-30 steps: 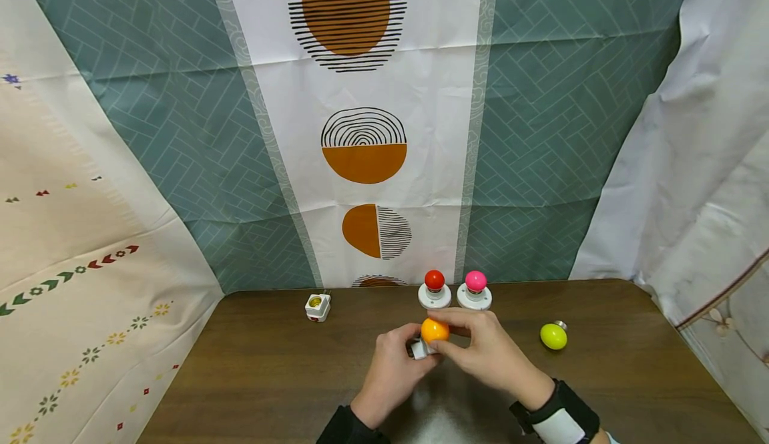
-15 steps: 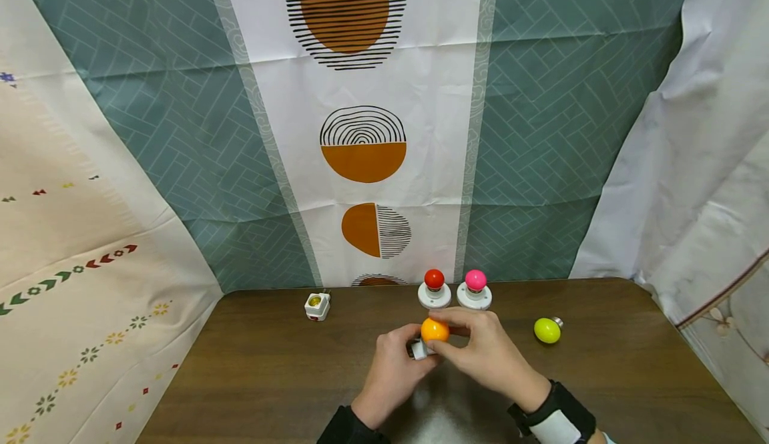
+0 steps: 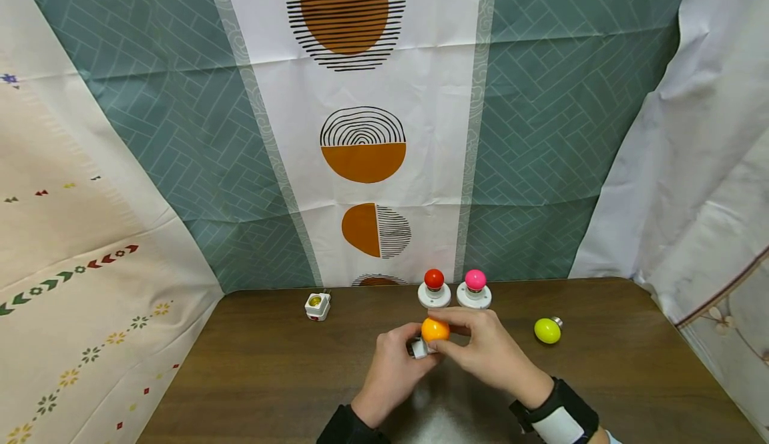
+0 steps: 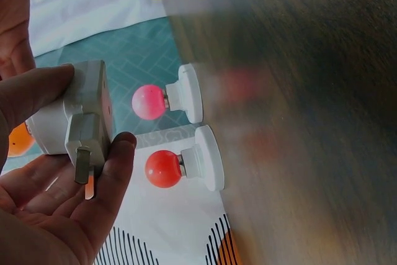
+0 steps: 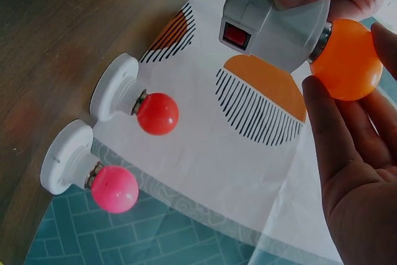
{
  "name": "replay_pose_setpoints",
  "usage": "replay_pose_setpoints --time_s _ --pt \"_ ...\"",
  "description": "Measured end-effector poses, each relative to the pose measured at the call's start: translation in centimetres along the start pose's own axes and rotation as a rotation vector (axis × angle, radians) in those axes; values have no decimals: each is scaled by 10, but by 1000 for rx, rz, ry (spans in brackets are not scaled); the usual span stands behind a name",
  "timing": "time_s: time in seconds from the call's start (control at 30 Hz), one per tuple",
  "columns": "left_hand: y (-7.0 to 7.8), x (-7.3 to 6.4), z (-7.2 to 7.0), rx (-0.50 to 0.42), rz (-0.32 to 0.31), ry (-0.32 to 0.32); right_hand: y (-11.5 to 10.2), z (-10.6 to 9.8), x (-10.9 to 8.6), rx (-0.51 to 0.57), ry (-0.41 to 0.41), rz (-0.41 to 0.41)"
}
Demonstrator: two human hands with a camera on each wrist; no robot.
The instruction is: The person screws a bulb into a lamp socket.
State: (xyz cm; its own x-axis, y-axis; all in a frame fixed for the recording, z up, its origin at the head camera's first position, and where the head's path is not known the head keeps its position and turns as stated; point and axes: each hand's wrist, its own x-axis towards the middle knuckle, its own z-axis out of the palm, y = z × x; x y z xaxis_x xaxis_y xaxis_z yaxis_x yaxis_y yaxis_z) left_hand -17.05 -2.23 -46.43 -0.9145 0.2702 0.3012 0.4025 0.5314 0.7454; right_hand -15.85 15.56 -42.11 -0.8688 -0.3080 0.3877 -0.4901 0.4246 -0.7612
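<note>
My left hand (image 3: 393, 367) grips a white plug-in lamp socket (image 5: 273, 20) between thumb and fingers. Its two metal prongs (image 4: 82, 166) stick out in the left wrist view, and a red rocker switch (image 5: 236, 36) shows in the right wrist view. An orange light bulb (image 5: 348, 60) sits at the socket's mouth, a bit of its metal base visible. Around that bulb curl the thumb and fingers of my right hand (image 3: 480, 347). Just beyond the hands stand a red bulb (image 3: 434, 280) and a pink bulb (image 3: 476, 281), each upright in a round white holder.
Towards the left on the brown table (image 3: 270, 377) is another white plug-in socket (image 3: 317, 306), its brass mouth showing. A yellow-green bulb (image 3: 547, 331) lies on its side at the right. Patterned cloth (image 3: 372, 83) hangs behind the table's far edge.
The yellow-green bulb has rolled slightly left and away from me, between the first two frames. Both hands keep their places on the socket and the orange bulb.
</note>
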Motion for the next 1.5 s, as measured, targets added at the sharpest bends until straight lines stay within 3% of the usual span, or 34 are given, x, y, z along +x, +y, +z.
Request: replay_pose_setpoints --time_s 0.47,0.93,1.03,1.3,1.5 --pt "2 -2 1 1 -29 -1 1 6 -2 1 89 -20" --pt "2 -2 7 40 -79 71 0 16 -1 -62 196 -23" --pt "3 -2 7 36 -84 65 1 14 -1 -71 182 -16" --pt "1 -1 4 18 -49 28 0 4 2 -5 38 69" --pt "2 -1 3 7 -47 19 0 6 1 -10 69 41"
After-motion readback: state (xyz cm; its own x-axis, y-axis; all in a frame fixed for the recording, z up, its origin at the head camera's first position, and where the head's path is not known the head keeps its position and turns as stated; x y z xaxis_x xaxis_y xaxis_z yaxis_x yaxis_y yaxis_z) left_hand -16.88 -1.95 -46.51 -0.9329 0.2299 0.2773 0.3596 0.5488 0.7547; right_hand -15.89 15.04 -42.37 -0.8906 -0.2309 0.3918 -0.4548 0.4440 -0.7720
